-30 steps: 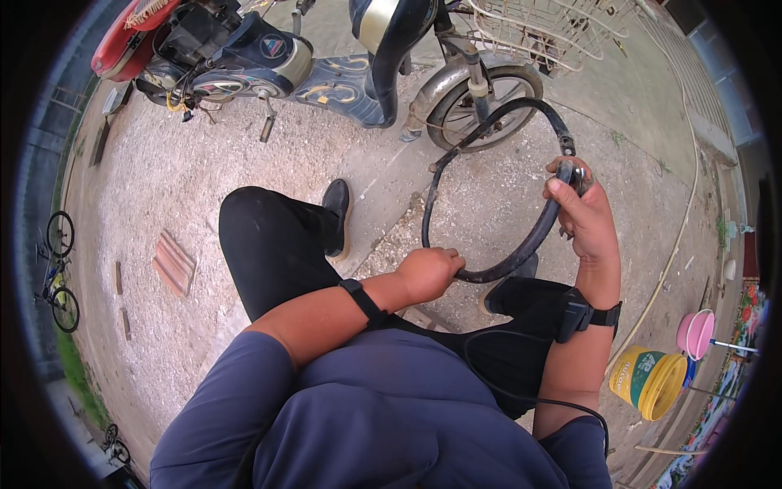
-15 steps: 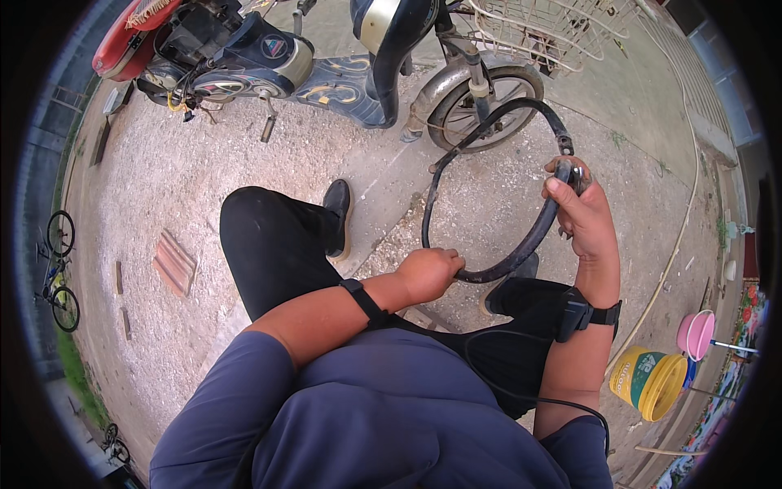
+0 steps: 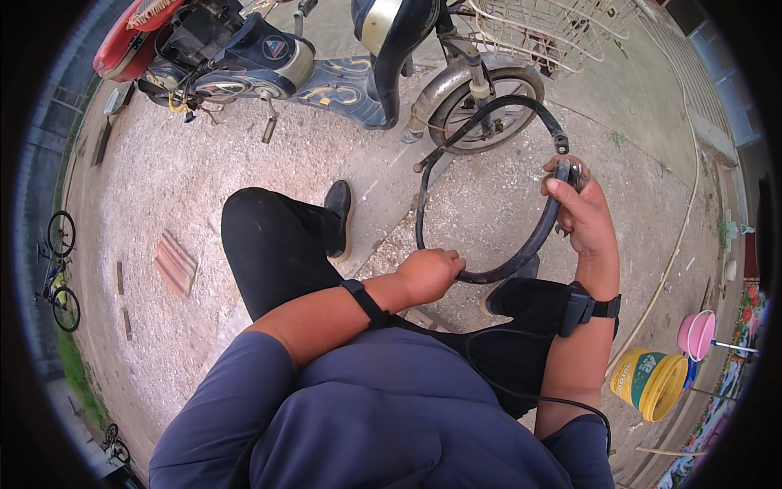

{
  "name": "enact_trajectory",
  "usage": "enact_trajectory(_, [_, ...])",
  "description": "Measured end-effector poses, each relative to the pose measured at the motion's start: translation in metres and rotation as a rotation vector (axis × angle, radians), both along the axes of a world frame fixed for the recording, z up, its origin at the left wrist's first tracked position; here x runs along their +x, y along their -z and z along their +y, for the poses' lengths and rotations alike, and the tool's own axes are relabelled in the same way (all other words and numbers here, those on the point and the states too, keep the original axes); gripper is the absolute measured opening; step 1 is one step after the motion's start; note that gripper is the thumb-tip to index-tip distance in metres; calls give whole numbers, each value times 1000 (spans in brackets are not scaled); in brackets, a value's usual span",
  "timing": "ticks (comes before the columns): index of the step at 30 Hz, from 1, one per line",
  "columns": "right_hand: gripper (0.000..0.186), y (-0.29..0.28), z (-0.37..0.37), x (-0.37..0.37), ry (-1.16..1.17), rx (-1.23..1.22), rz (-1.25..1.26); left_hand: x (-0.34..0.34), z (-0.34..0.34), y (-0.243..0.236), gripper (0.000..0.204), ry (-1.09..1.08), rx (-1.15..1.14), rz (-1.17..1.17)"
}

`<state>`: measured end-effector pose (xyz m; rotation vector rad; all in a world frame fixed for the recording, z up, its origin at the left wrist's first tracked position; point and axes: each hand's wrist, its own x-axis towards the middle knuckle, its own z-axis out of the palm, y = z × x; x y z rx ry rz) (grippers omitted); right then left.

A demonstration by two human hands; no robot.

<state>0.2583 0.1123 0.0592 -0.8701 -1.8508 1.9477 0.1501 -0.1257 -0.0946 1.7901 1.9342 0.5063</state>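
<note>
both hands closed around black inner tube (image 3: 533,244), held as a loop above gravel before scooter wheel (image 3: 489,110): left hand (image 3: 430,273) gripping lower curve, right hand (image 3: 580,212) clasping upper right side.

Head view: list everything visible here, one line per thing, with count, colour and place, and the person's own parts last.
inner tube: one, black rubber loop, held up in front of the person
electric scooter: one, blue and grey, parked at top, front wheel just behind the tube
wire basket: one, pale, on the scooter's front, top right
red seat: one, top left edge
bricks: small stack, reddish, on the gravel at left
bicycles: at least two, far left edge
bucket: one, yellow and green, lower right
basin: one, pink, right of the bucket
hose: one, pale, along the ground at right
left hand: closed on the tube's lower arc, black wristband
right hand: fingers gripping the tube's right side near the valve, black wristband
</note>
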Motion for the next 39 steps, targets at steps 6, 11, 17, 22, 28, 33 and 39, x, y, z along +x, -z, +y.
enact_trajectory(6, [31, 9, 8, -6, -43, -68, -16, 1, -2, 2, 11, 7, 27, 30])
enact_trajectory(11, [30, 15, 12, -13, -63, -87, -23, -1, -4, 2, 11, 4, 22, 50])
enact_trajectory(17, [31, 28, 19, -22, -61, -66, -56, -3, -6, 4, 11, -12, 18, 57])
enact_trajectory(22, [30, 30, 17, -30, -60, -78, -42, -4, -7, 5, 11, -30, 4, 67])
enact_trajectory(28, [29, 30, 17, -35, -50, -113, -34, -5, -8, 2, 11, -37, 4, 59])
enact_trajectory(33, [29, 31, 21, -35, -45, -120, -29, -4, -7, -9, 11, 4, -14, -2])
enact_trajectory(39, [28, 35, 22, -38, -71, -142, -50, 0, -8, -7, 18, 44, -54, -59])
